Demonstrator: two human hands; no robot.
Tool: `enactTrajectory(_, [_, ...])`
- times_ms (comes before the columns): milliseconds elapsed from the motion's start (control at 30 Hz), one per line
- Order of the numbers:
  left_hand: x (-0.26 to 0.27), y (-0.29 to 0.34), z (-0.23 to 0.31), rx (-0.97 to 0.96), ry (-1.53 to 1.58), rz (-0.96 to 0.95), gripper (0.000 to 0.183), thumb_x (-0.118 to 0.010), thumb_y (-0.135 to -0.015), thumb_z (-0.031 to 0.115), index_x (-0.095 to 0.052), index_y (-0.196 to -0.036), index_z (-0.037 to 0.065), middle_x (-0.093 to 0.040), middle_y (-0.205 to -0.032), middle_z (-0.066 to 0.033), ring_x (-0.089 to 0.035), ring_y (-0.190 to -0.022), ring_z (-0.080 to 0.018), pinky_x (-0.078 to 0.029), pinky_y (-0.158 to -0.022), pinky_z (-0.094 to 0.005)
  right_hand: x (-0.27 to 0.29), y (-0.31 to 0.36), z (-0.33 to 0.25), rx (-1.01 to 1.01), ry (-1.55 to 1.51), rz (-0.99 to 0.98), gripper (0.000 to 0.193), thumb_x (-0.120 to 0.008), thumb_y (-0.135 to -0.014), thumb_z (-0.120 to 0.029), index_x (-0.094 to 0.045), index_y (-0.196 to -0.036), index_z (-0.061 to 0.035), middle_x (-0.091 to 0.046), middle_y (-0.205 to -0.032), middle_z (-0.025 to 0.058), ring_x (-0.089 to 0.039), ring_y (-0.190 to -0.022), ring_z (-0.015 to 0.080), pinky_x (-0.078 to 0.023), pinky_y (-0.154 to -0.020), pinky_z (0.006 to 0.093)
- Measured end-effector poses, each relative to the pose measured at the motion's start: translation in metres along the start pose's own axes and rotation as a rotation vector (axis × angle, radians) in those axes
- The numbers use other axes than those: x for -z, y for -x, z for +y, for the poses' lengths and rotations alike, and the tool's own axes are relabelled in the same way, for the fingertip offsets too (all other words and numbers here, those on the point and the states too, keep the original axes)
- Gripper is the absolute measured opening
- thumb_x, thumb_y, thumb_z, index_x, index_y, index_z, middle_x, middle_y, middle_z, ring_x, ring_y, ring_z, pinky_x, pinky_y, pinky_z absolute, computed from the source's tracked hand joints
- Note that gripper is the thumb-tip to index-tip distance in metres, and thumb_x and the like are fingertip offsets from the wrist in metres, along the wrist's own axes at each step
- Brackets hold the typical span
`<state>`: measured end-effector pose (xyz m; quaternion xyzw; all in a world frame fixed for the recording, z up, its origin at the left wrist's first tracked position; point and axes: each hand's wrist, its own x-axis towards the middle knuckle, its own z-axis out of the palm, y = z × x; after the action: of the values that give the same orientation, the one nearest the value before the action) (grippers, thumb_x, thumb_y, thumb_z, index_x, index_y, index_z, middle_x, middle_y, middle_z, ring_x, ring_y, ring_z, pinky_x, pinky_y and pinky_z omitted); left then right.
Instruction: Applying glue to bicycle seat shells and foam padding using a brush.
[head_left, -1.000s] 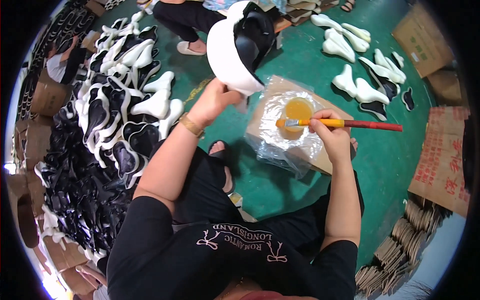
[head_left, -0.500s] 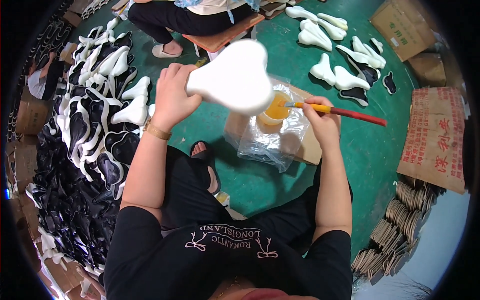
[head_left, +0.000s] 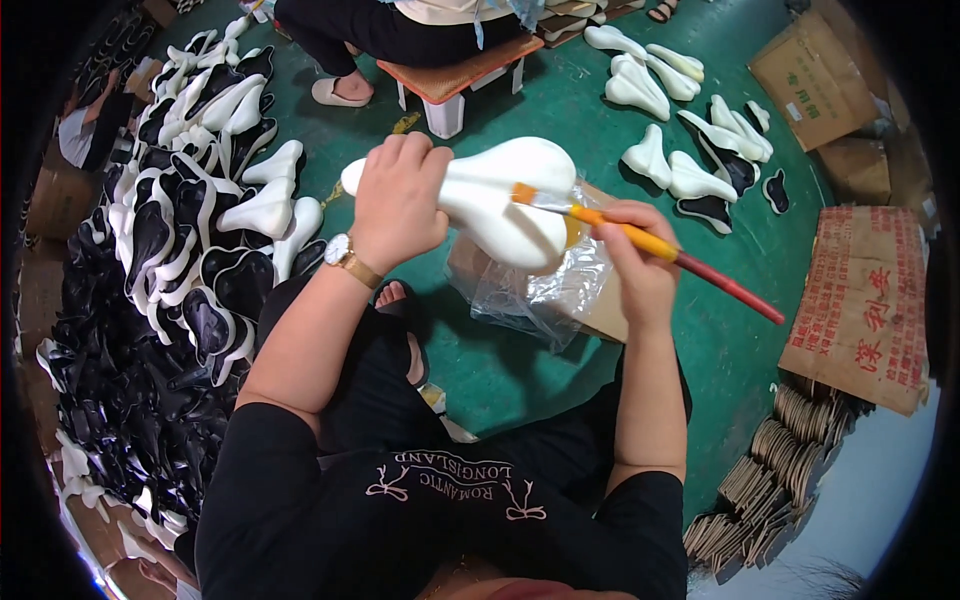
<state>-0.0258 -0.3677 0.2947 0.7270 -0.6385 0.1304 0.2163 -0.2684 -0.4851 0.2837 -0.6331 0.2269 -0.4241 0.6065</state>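
A white foam bicycle saddle pad (head_left: 500,168) is held up in front of me, its wide end toward the right. My left hand (head_left: 402,200) is closed around its narrow end. In my right hand (head_left: 640,268) is a paintbrush (head_left: 720,287) with a yellow and red handle. The brush's orange bristles lie against the middle of the pad's upper face. Behind the pad, a container of yellow liquid is mostly hidden. Clear plastic sheeting (head_left: 535,305) covers part of a cardboard box (head_left: 605,318) below.
At left lies a large heap of white saddle pads (head_left: 228,105) and black saddle shells (head_left: 130,400). More white pads (head_left: 640,88) rest on the green floor at far right. A person sits on a stool (head_left: 450,85) ahead. Cartons (head_left: 815,75) and stacked brown pieces (head_left: 770,470) line the right.
The brush has moved left from the yellow container onto the pad. My left hand has turned and lowered the pad, and now grips it from above, with the narrow tip showing.
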Motion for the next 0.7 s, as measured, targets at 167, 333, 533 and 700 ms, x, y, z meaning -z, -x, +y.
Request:
enactTrajectory(167, [-0.002,-0.003,0.015,-0.018,0.047,0.005,0.041,-0.060,-0.057,0.006,-0.058,-0.098,0.006,-0.053,-0.095,-0.0100,-0.050,-0.095,-0.0295,-0.040,-0.082,-0.0376,0.004,-0.006,0.000,0.144,0.322,-0.036,0.011,-0.065,-0.077,0.001,-0.060,-0.086,-0.0027,-0.059,-0.090,0.0061,-0.057,-0.080,0.0165,-0.046,-0.075,0.0268])
enactTrajectory(333, [-0.004,-0.006,0.013,0.008,0.018,0.006,0.042,-0.060,-0.057,0.006,-0.058,-0.098,0.006,-0.053,-0.095,-0.0100,-0.050,-0.095,-0.0292,-0.040,-0.082,-0.0374,0.035,0.000,-0.008,0.108,0.280,0.191,0.010,-0.066,-0.077,0.000,-0.061,-0.085,-0.0028,-0.060,-0.089,0.0076,-0.059,-0.080,0.0183,-0.047,-0.076,0.0283])
enactTrajectory(533, [-0.001,-0.003,0.022,-0.012,0.038,0.031,0.042,-0.060,-0.057,0.006,-0.058,-0.098,0.006,-0.052,-0.095,-0.0104,-0.050,-0.094,-0.0292,-0.040,-0.081,-0.0374,-0.021,-0.002,-0.016,0.355,0.430,-0.130,0.013,-0.067,-0.075,-0.001,-0.064,-0.087,-0.0030,-0.064,-0.089,0.0104,-0.061,-0.086,0.0209,-0.049,-0.078,0.0305])
enactTrajectory(700, [-0.006,-0.007,0.018,0.009,0.009,0.042,0.043,-0.060,-0.057,0.006,-0.058,-0.099,0.006,-0.052,-0.096,-0.0107,-0.050,-0.094,-0.0295,-0.040,-0.081,-0.0376,0.029,-0.001,-0.014,0.259,0.496,0.135,0.011,-0.067,-0.075,-0.001,-0.064,-0.086,-0.0021,-0.062,-0.085,0.0085,-0.059,-0.079,0.0179,-0.048,-0.072,0.0291])
